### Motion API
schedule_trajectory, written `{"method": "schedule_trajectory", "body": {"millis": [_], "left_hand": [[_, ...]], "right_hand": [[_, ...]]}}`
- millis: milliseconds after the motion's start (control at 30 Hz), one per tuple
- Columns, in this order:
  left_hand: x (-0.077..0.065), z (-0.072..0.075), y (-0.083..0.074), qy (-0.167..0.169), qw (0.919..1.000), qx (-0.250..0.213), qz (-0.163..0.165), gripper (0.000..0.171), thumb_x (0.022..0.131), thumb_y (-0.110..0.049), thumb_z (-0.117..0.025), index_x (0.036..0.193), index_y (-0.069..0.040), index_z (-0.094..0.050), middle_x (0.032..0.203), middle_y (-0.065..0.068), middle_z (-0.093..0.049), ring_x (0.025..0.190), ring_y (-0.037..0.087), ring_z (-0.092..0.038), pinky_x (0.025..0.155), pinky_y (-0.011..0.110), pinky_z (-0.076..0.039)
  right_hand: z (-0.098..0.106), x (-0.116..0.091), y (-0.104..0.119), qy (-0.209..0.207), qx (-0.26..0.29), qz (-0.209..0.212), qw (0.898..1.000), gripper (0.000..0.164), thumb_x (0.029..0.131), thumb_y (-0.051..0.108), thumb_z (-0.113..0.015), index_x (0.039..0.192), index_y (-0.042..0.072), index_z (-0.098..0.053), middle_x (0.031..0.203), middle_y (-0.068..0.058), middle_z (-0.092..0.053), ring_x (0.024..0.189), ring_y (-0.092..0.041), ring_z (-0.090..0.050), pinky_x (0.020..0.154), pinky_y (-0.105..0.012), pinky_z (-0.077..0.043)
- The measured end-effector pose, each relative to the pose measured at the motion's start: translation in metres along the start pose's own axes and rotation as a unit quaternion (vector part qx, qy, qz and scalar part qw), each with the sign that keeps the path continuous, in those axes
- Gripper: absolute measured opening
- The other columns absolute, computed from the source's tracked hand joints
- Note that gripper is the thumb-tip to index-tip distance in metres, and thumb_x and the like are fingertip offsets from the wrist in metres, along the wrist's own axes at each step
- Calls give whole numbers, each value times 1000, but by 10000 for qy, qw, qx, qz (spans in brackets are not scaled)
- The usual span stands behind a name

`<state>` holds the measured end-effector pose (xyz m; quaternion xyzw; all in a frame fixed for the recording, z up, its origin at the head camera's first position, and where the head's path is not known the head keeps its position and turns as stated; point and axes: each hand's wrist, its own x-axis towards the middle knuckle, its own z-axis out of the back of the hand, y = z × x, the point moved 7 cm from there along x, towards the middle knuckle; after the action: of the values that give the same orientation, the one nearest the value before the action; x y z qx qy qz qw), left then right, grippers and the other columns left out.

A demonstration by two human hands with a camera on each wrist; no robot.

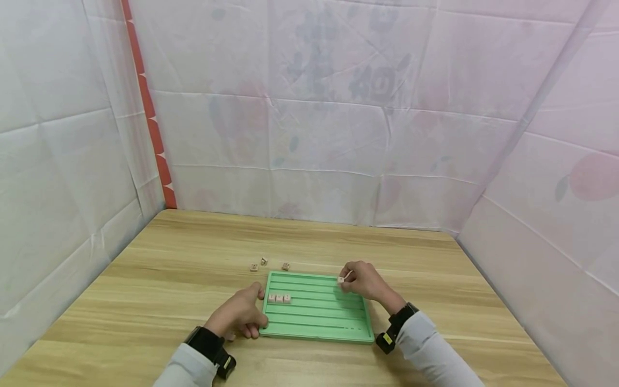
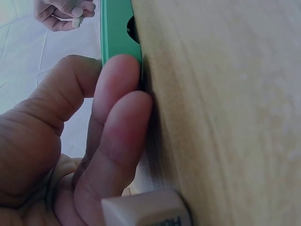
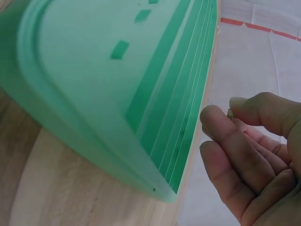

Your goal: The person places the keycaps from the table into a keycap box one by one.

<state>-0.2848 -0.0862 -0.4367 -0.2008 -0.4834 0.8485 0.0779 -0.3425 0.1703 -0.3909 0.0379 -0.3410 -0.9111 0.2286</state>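
Note:
A green grooved tray (image 1: 319, 317) lies on the table with three pale keycaps (image 1: 279, 299) side by side in one groove at its left. My left hand (image 1: 240, 312) grips the tray at its left side and near-left corner, thumb and fingertips against the edge. Close by its curled fingers in the left wrist view is a beige keycap (image 2: 141, 209) with dark lettering, partly cut off. Over the tray's far right corner, my right hand (image 1: 364, 279) pinches a small pale keycap (image 1: 340, 280) between thumb and finger; in the right wrist view the fingers mostly hide it.
Beyond the tray's far left edge lie three loose keycaps (image 1: 253, 267), one of them tilted. The wooden table (image 1: 193, 242) is enclosed by hanging white sheets (image 1: 319, 134) at the back and sides. Small slots (image 1: 352, 328) mark the tray's near right part.

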Motion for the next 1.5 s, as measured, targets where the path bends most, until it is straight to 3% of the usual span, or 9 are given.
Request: {"method": "schedule_trajectory", "body": {"millis": [333, 633, 1067, 1500], "left_hand": [[-2, 1, 1, -61, 9998, -82, 158, 46, 70, 6, -66, 107, -6, -41, 54, 11, -59, 39, 15, -51, 36, 21, -37], [0, 1, 0, 10, 10000, -16, 34, 46, 69, 8, -65, 106, -4, -40, 54, 12, -59, 40, 15, -54, 37, 23, -42], [1, 0, 1, 4, 10000, 63, 53, 44, 69, 9, -65, 102, -4, -38, 53, 11, -59, 39, 14, -54, 36, 23, -42], [0, 0, 0, 45, 9999, 16, 108, 44, 70, 9, -65, 102, -4, -38, 53, 12, -59, 40, 15, -55, 38, 25, -43]], "right_hand": [[-10, 4, 11, 85, -295, 422, 9986, 7, 80, 0, -69, 83, 4, -63, 71, 2, -63, 63, -8, -59, 55, -26, -48], [-23, 5, 28, 252, -411, 763, 9959, 5, 81, 2, -69, 85, 3, -65, 72, -1, -64, 61, -8, -60, 54, -25, -48], [-38, 9, 36, 380, -638, 592, 9955, 9, 78, 4, -72, 82, 7, -64, 70, 5, -60, 62, -7, -55, 55, -25, -47], [-48, 14, 48, 529, -808, 792, 9922, 8, 79, 4, -71, 83, 6, -64, 72, 4, -59, 63, -8, -52, 57, -27, -45]]}}
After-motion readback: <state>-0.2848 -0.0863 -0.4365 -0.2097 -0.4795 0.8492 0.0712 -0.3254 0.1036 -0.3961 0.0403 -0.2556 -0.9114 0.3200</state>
